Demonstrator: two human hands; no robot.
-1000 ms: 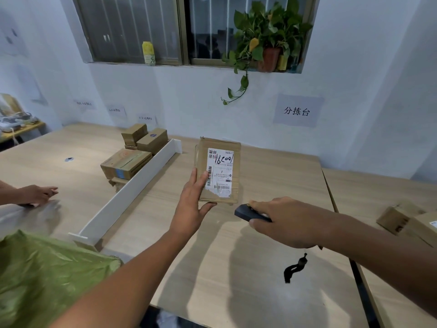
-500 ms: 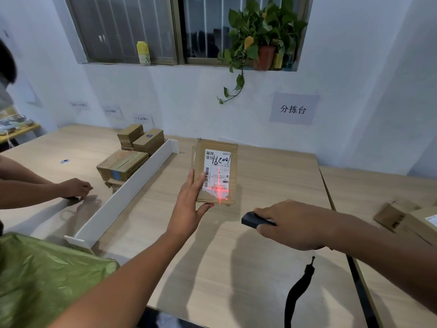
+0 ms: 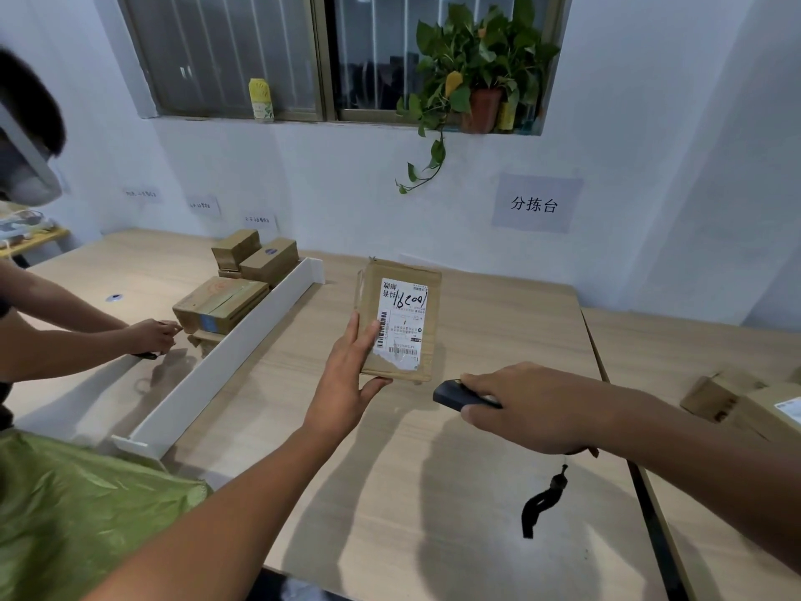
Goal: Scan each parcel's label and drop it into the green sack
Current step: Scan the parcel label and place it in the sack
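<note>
My left hand grips a flat brown cardboard parcel by its lower left corner and holds it tilted up above the wooden table. The parcel's white label with barcodes and handwritten digits faces me. To the parcel's lower right, my right hand holds a small black scanner, its front end aimed at the parcel; a black wrist strap dangles below. The green sack lies open at the lower left.
A long white divider runs diagonally across the table. Beyond it lie several brown boxes, where another person's hand reaches. More boxes sit on the adjoining table at right. A potted plant stands on the window sill.
The scanner's red light, on the label half a second ago, is gone. The other person's hand has moved right to the boxes. My hands kept their hold.
</note>
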